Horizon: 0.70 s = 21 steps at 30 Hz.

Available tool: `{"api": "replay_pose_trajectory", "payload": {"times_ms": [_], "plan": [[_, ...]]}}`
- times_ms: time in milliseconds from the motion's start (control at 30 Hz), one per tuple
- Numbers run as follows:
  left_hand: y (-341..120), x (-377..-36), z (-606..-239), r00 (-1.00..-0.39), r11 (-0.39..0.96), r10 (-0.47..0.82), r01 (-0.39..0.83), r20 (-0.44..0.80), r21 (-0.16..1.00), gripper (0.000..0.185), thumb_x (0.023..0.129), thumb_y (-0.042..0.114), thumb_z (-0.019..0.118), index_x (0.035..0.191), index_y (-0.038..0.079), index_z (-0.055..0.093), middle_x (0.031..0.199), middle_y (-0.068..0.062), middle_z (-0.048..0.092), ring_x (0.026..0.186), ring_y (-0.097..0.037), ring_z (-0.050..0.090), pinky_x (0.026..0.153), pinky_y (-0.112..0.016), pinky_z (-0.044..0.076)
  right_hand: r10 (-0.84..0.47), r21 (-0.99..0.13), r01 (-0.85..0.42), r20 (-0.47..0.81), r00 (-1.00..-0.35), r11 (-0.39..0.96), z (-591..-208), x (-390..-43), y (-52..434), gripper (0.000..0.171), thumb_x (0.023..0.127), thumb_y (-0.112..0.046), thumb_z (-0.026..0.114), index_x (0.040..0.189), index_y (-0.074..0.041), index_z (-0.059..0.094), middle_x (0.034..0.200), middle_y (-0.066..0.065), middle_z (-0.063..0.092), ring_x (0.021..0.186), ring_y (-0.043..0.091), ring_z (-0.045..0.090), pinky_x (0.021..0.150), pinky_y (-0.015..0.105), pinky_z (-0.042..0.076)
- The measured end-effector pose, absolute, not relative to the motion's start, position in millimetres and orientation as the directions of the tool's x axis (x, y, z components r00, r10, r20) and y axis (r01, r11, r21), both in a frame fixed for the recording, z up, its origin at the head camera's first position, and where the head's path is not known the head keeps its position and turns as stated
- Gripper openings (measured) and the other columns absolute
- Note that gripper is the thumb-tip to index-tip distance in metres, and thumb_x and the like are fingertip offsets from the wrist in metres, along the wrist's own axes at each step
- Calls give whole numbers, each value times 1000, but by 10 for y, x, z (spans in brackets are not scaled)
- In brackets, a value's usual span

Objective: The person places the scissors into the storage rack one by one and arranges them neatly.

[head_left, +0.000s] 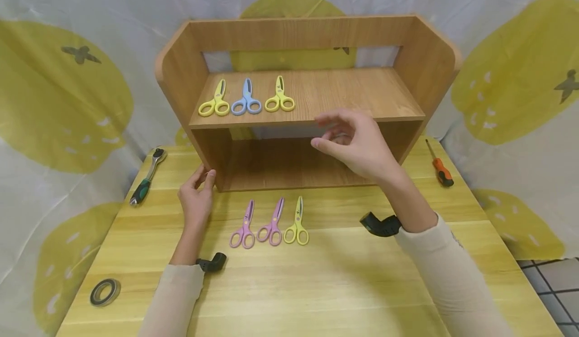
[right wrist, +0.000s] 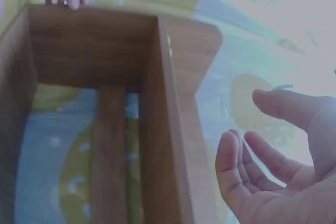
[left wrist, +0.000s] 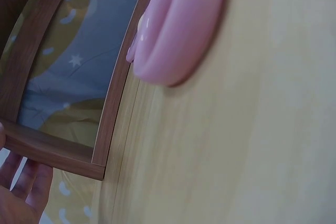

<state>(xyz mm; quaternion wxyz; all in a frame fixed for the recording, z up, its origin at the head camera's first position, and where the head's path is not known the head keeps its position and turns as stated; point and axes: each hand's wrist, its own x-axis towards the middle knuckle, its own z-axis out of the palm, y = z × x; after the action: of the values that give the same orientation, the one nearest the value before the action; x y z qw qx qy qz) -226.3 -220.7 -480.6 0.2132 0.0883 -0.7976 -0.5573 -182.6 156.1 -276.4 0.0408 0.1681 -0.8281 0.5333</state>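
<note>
A wooden two-tier shelf point(head_left: 289, 125) stands on the table. My left hand point(head_left: 196, 198) holds the front edge of its left side panel, with the thumb at the edge and the fingers against the outer face. On the upper board lie yellow scissors point(head_left: 216, 100), blue scissors point(head_left: 247, 99) and another yellow pair point(head_left: 280, 97), points toward the back. My right hand point(head_left: 355, 143) hovers before the upper board's front edge, fingers loosely bent, nothing between them. On the table before the shelf lie pink scissors point(head_left: 244, 229), a second pink pair point(head_left: 272, 226) and yellow scissors point(head_left: 297, 225).
A ratchet wrench point(head_left: 148, 178) lies left of the shelf, and a metal ring bearing point(head_left: 105, 292) near the table's left edge. An orange-handled screwdriver point(head_left: 440, 166) is at the right. Patterned cloth point(head_left: 59, 110) hangs behind and at both sides.
</note>
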Motion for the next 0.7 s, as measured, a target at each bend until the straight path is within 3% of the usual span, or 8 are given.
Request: {"api": "replay_pose_trajectory", "payload": {"times_ms": [133,400,700], "plan": [[-2199,-2275,-4803,-890,354,-381,110,250,929,39,99,37,69,137,26,68,134,-3,71,116,-11,68,107,-33,51,-222,-899,-303,240,-945,317,-3015,-1616,1662,40,90,-22,82,126,-12,68,116,5,68,93,21,67,79,23,57],[-2197,-2243,-4804,-886,359,-387,108,253,927,39,99,33,70,137,25,67,132,-5,72,111,-7,69,109,-39,50,-227,-944,-210,153,-962,256,-3617,-1372,1767,39,92,-18,80,128,-11,66,118,8,68,98,22,68,86,25,59],[-2197,-2263,-4805,-883,358,-388,120,265,926,39,99,33,70,137,26,67,132,-4,72,107,1,67,108,-35,51,-247,-967,-41,-23,-969,252,-4193,-1265,1644,47,91,-23,81,133,-11,63,128,11,65,103,24,68,85,28,58]]}}
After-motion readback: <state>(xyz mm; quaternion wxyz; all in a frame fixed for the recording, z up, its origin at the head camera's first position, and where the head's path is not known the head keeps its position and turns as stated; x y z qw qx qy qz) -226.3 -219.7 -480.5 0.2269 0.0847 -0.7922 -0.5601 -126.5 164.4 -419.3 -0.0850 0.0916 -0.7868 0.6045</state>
